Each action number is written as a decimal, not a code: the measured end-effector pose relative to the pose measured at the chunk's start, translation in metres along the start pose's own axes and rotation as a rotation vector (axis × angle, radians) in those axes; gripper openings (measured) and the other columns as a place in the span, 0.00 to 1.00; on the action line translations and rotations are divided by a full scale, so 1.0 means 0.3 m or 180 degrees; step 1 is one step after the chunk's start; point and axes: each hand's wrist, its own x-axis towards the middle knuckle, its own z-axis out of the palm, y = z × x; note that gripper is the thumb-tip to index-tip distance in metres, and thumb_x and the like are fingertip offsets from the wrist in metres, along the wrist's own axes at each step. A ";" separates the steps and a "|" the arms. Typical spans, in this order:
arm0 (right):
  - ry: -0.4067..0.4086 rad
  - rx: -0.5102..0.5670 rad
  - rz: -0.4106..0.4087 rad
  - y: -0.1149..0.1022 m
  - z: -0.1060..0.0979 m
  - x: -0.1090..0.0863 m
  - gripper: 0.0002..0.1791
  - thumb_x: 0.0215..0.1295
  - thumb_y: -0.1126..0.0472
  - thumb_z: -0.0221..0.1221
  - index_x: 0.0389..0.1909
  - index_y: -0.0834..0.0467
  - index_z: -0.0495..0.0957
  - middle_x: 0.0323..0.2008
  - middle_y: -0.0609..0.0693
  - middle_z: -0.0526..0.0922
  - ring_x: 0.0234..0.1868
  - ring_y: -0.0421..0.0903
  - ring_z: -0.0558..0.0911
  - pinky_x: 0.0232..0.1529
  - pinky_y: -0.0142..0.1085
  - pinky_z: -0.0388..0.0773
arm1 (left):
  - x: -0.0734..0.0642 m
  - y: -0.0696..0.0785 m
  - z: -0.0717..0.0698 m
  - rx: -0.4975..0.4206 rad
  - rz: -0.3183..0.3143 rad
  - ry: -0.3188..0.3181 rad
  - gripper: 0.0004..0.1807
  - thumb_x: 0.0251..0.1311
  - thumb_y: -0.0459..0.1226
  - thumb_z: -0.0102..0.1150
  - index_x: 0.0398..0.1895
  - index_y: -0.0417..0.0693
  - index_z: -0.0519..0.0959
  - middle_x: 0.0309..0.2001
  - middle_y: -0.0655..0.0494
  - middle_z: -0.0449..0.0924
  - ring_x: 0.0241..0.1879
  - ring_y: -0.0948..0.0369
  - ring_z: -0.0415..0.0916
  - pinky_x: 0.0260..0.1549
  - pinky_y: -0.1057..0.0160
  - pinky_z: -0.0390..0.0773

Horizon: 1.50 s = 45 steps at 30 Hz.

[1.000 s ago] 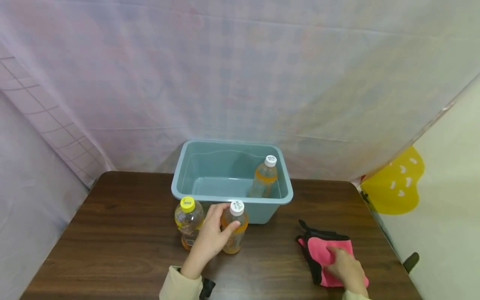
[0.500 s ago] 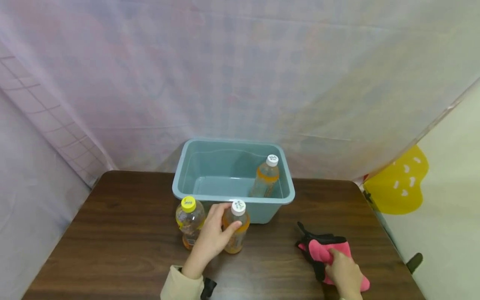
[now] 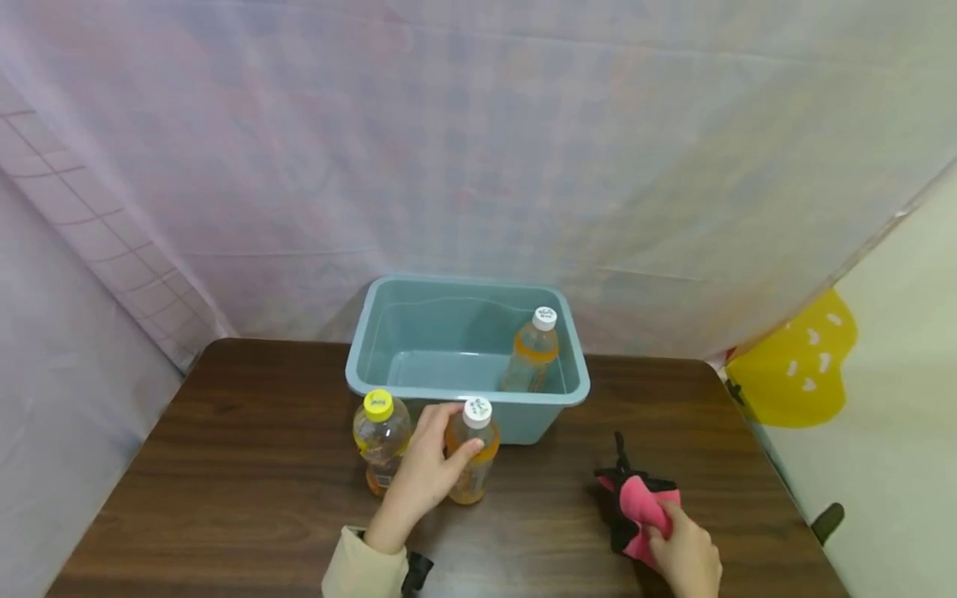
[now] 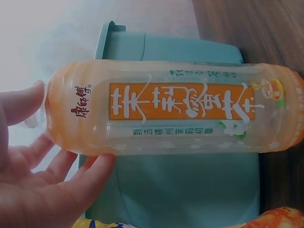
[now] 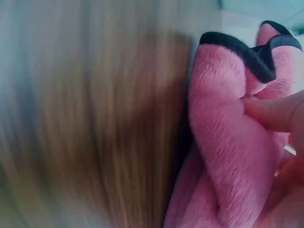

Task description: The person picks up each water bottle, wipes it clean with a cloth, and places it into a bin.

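Observation:
My left hand (image 3: 429, 467) holds a clear bottle (image 3: 474, 465) with a white cap and an orange label, upright on the table in front of the tub. In the left wrist view, thumb and fingers wrap the shoulder of this bottle (image 4: 180, 107), its printed label facing the camera. Just left of that hand stands a yellow-capped bottle (image 3: 381, 440). Over at the right my right hand (image 3: 684, 555) pinches a pink cloth with black edging (image 3: 645, 505), bunched up. Close up in the right wrist view, the thumb presses into the fuzzy cloth (image 5: 228, 128).
A blue-green plastic tub (image 3: 467, 397) stands at the back middle of the brown wooden table (image 3: 247, 473). Another white-capped bottle (image 3: 534, 353) stands inside it at the right. Pale curtain (image 3: 449, 149) hangs behind the table.
My right hand has gathered the pink cloth from lying flat into a bunch and drawn it slightly left. The left hand still holds the bottle in nearly the same place.

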 end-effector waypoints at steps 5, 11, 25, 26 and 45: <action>0.0645 0.0559 -0.0272 -0.056 0.032 -0.024 0.16 0.46 0.65 0.64 0.39 0.61 0.77 0.30 0.65 0.80 0.29 0.65 0.78 0.25 0.52 0.70 | 0.008 0.003 0.005 0.0009 -0.0003 -0.0033 0.26 0.56 0.45 0.57 0.54 0.42 0.67 0.48 0.45 0.68 0.39 0.56 0.69 0.36 0.58 0.70; 0.1191 0.1148 -0.0697 -0.147 0.046 -0.045 0.14 0.36 0.73 0.67 0.29 0.61 0.79 0.19 0.51 0.79 0.19 0.34 0.68 0.21 0.31 0.65 | 0.009 0.004 0.009 -0.0024 -0.0047 -0.0117 0.26 0.56 0.46 0.57 0.55 0.41 0.67 0.50 0.44 0.67 0.41 0.55 0.69 0.37 0.56 0.70; 0.0542 0.3129 -0.1155 -0.419 0.019 -0.083 0.24 0.41 0.86 0.53 0.30 0.53 0.77 0.21 0.41 0.77 0.22 0.32 0.75 0.22 0.24 0.71 | 0.006 0.002 0.010 0.0025 0.0016 -0.0046 0.26 0.56 0.47 0.56 0.54 0.41 0.68 0.49 0.45 0.68 0.44 0.53 0.70 0.41 0.52 0.71; 0.0494 0.3188 -0.1209 -0.436 0.020 -0.084 0.25 0.41 0.86 0.53 0.31 0.52 0.77 0.22 0.41 0.77 0.23 0.32 0.75 0.23 0.24 0.71 | 0.006 0.001 0.010 0.0038 0.0023 -0.0033 0.26 0.56 0.47 0.56 0.53 0.41 0.68 0.48 0.45 0.68 0.44 0.53 0.70 0.41 0.52 0.71; 0.0012 0.2849 -0.1837 -0.607 0.033 -0.046 0.21 0.47 0.75 0.62 0.47 0.65 0.74 0.33 0.55 0.80 0.32 0.36 0.77 0.32 0.30 0.75 | 0.003 -0.004 0.010 0.0202 0.0184 0.0083 0.22 0.55 0.34 0.58 0.53 0.39 0.69 0.48 0.46 0.70 0.47 0.54 0.71 0.45 0.53 0.72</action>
